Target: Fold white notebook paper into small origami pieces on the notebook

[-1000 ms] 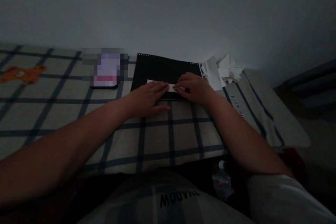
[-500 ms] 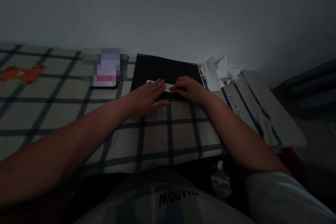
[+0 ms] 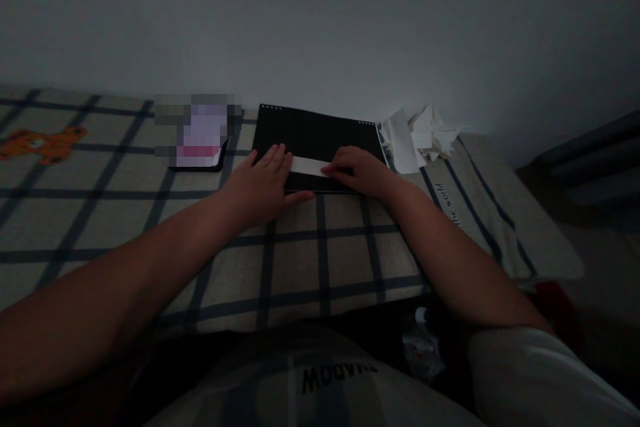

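**Operator:** Head view is dim, but I can make out both hands on the black board (image 3: 320, 140) that lies on the checked cloth (image 3: 320, 247) by the wall. A white paper strip (image 3: 307, 166) lies across the near part of the board, running left to right.

**Colleague:** What are the hands doing with it?

**Operator:** I see the left hand (image 3: 263, 183) lying flat, palm down, fingers stretched forward and slightly spread, covering the strip's left end; its thumb points right along the board's near edge. It grips nothing, it only presses. The right hand (image 3: 361, 170) rests on the strip's right end with its fingers curled down onto the paper. Whether those fingertips pinch the strip or merely press it, I cannot tell in this light.

**Colleague:** Anything else around?

**Operator:** I make out a phone (image 3: 197, 140) just left of the board, its screen blurred out. Right of the board, against the wall, sits a heap of white folded paper (image 3: 420, 137). Far left, I spot an orange bear figure (image 3: 43, 143) printed on the cloth. Nearer me, I see a striped shirt (image 3: 325, 373) with lettering.
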The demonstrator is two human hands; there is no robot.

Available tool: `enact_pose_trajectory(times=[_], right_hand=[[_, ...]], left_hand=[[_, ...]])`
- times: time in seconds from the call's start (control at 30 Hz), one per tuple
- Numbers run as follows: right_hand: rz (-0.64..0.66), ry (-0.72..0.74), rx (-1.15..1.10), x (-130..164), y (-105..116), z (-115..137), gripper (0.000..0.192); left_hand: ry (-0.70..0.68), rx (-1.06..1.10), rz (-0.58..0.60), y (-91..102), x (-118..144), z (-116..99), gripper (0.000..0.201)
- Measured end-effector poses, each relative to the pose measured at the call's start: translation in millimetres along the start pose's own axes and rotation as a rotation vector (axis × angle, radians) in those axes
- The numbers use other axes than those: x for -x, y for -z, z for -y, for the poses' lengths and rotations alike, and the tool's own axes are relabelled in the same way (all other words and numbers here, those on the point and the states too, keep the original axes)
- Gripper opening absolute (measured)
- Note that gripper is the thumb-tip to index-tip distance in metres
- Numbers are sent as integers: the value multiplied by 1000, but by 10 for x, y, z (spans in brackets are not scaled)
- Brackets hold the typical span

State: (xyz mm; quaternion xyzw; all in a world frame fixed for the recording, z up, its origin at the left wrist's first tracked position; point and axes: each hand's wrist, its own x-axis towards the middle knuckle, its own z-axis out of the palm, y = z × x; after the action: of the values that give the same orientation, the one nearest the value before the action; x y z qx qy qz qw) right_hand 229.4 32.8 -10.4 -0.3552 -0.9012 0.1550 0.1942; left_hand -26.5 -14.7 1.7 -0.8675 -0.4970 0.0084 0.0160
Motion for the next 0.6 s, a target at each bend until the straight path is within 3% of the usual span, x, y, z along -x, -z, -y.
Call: enact_pose_trajectory(times=[0.2, 0.33, 0.6], right_hand=[[-104, -88, 124, 31, -22, -3, 39], [-97, -90, 118, 25, -6, 1, 27], [-126, -166, 32, -1, 64, 83, 12]], left_hand=[[29, -12, -153, 96, -70, 20, 63], [36, 44, -208, 132, -119, 113, 48], [-14, 192, -308, 112, -125, 129, 38]])
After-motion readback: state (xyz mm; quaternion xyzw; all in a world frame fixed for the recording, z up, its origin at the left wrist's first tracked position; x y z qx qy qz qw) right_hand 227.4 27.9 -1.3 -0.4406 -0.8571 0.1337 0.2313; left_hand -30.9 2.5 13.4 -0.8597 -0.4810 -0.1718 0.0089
